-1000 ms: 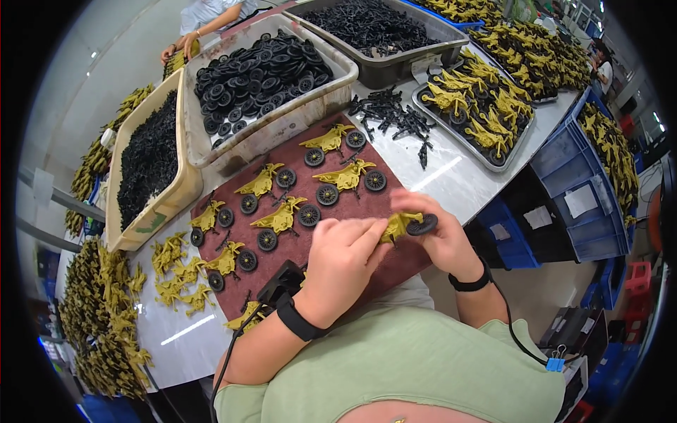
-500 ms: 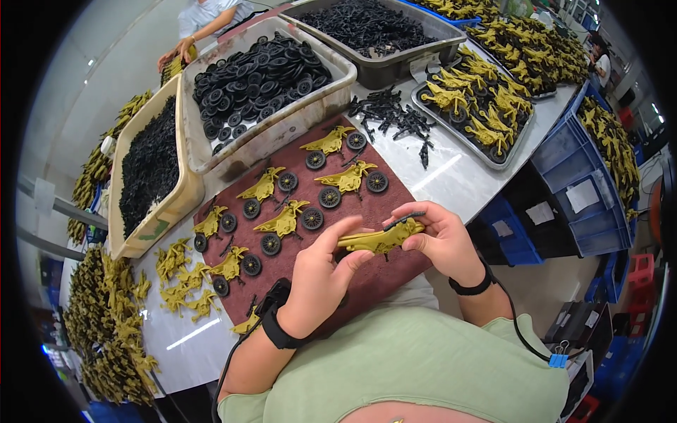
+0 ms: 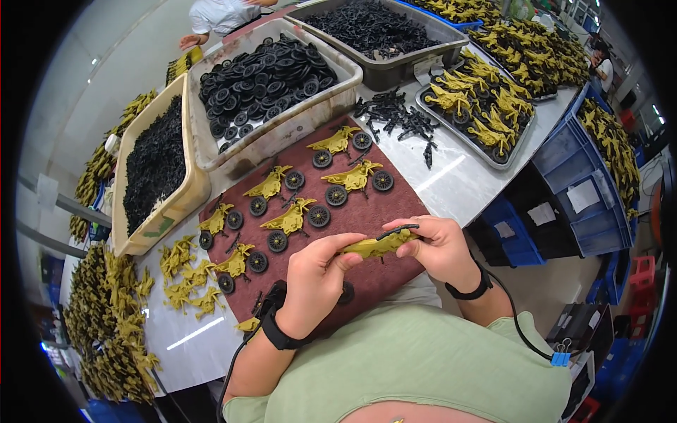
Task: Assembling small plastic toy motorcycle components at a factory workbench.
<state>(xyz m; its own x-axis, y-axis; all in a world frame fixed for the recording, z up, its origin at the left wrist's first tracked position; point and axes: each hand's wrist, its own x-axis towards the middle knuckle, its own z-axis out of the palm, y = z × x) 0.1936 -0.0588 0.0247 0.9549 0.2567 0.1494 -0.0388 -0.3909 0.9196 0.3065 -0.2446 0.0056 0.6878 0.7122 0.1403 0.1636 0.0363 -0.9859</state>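
A: What's the biggest thing here?
B: The white tabletop (image 3: 451, 176), with a maroon mat (image 3: 402, 201) on it. Take every place from that mat.
A: And the containers?
B: Just past the mat's far edge is a pale tub (image 3: 296, 127) heaped with black wheels (image 3: 254, 77). Farther beyond the mat, a dark grey tub (image 3: 402, 70) holds thin black parts (image 3: 363, 25). At the mat's far left, a cream bin (image 3: 190, 201) is full of small black pieces (image 3: 151, 162). Well to the mat's right, a blue crate (image 3: 557, 158) contains yellow pieces (image 3: 610, 148). Nearer, beyond the mat's far right, a metal tray (image 3: 499, 166) carries yellow frames (image 3: 486, 106) among black parts.
A: What are the hands doing?
B: Both grasp one motorcycle-shaped yellow body (image 3: 367, 247) over the mat's near right part. The left hand (image 3: 317, 271) pinches its left end, the right hand (image 3: 444, 254) its right end.
A: How does it lie?
B: Its long axis runs left to right across the mat, the right end slightly higher in view. I can't tell which end is its front.
A: Anything smaller?
B: A black strip (image 3: 395, 231) along its upper edge, tip pointing toward the mat's right side.
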